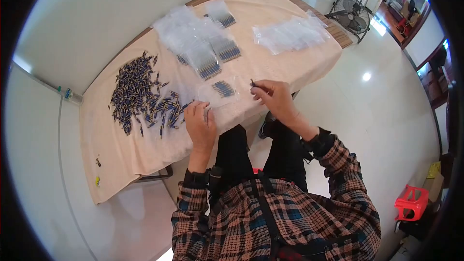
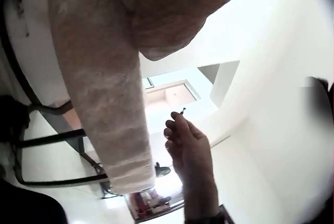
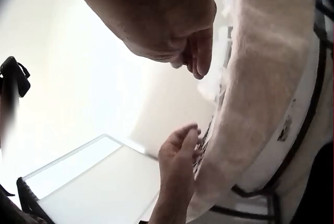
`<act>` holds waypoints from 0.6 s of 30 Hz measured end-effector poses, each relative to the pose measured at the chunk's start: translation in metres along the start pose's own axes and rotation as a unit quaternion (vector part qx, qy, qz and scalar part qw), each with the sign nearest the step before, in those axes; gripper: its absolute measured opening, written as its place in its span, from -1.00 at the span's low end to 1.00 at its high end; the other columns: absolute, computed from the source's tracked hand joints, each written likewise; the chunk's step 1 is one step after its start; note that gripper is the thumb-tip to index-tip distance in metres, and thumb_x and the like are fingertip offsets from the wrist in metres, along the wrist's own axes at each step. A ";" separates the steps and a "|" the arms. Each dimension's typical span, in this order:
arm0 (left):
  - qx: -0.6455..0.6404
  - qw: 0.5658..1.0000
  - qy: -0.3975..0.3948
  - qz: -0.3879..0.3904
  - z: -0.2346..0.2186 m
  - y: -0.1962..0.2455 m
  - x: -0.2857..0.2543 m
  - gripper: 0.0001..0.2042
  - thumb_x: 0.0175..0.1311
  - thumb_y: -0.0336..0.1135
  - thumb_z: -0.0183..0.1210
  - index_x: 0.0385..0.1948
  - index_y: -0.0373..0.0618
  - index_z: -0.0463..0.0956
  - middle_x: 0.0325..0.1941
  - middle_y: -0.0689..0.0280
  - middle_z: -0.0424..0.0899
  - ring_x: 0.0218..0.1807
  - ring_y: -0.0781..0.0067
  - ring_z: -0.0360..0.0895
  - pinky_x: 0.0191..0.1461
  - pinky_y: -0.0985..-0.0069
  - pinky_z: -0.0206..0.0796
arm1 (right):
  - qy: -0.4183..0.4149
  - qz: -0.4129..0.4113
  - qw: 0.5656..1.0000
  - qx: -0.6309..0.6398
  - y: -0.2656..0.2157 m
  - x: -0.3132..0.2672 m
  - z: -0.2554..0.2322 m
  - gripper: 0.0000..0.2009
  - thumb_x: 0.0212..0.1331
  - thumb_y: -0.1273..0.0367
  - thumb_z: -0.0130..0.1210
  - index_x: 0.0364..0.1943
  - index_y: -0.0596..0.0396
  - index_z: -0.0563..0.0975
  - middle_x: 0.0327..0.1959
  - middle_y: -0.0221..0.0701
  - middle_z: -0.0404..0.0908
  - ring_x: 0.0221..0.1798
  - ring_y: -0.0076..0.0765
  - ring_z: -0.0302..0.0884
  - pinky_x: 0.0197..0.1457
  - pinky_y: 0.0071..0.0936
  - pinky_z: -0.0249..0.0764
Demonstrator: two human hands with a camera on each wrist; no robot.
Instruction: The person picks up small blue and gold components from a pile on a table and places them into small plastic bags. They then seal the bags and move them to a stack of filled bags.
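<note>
pinching 1 small connector [image 1: 252, 83] in the right hand [image 1: 273, 97], left hand [image 1: 199, 122] gripped a few more; loose grip near table edge [image 1: 251, 111] could've dropped them.
</note>
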State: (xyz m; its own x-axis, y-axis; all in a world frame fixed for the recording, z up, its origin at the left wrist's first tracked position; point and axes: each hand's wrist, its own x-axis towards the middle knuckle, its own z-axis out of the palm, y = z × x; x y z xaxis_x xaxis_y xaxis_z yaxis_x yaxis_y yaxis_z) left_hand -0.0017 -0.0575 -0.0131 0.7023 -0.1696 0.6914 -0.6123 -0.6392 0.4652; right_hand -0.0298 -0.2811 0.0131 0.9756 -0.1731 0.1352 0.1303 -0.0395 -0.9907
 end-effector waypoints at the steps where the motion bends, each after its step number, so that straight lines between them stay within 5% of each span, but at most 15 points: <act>1: 0.028 0.999 -0.023 0.007 -0.001 -0.001 0.001 -0.85 0.11 -0.50 0.18 -0.26 -0.21 0.54 -0.22 0.21 0.54 -0.12 0.16 0.45 0.00 0.34 0.28 | 0.005 -0.045 0.995 -0.085 0.001 0.008 -0.006 -0.90 0.17 0.44 0.18 -0.29 0.19 0.61 -0.53 -0.42 0.62 -0.46 -0.56 0.56 -0.39 -0.63 0.48; 3: 0.085 0.994 -0.072 0.019 -0.002 -0.001 0.003 -0.81 0.06 -0.50 0.18 -0.26 -0.19 0.55 -0.15 0.15 0.53 -0.03 0.04 0.40 0.08 0.25 0.22 | 0.015 -0.128 0.959 -0.253 0.005 0.020 -0.013 -0.90 0.12 0.44 0.21 -0.35 0.20 0.60 -0.52 -0.34 0.63 -0.48 -0.46 0.58 -0.39 -0.56 0.48; 11: 0.099 0.992 -0.078 0.019 0.001 -0.002 0.001 -0.85 0.10 -0.46 0.17 -0.27 -0.16 0.54 -0.16 0.22 0.54 -0.05 0.09 0.41 0.07 0.25 0.21 | -0.029 -0.238 0.908 -0.345 0.026 0.035 -0.005 -0.88 0.00 0.42 0.26 -0.40 0.18 0.60 -0.44 -0.24 0.60 -0.42 -0.15 0.57 -0.31 -0.35 0.47; 18: 0.104 0.991 -0.076 0.018 0.003 -0.002 0.001 -0.86 0.11 -0.46 0.16 -0.28 -0.14 0.54 -0.17 0.22 0.53 -0.08 0.11 0.40 0.04 0.27 0.21 | -0.058 -0.203 0.919 -0.334 0.028 0.036 -0.001 -0.88 0.01 0.39 0.25 -0.40 0.14 0.63 -0.45 -0.26 0.59 -0.37 -0.15 0.56 -0.26 -0.33 0.45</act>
State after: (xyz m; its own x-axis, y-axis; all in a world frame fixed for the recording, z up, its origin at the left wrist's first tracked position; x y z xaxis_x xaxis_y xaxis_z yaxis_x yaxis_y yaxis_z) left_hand 0.0014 -0.0590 -0.0147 0.7380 -0.2964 0.6063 -0.5606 -0.7694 0.3062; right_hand 0.0091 -0.2889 -0.0101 0.8881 0.0931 0.4501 0.3872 -0.6791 -0.6236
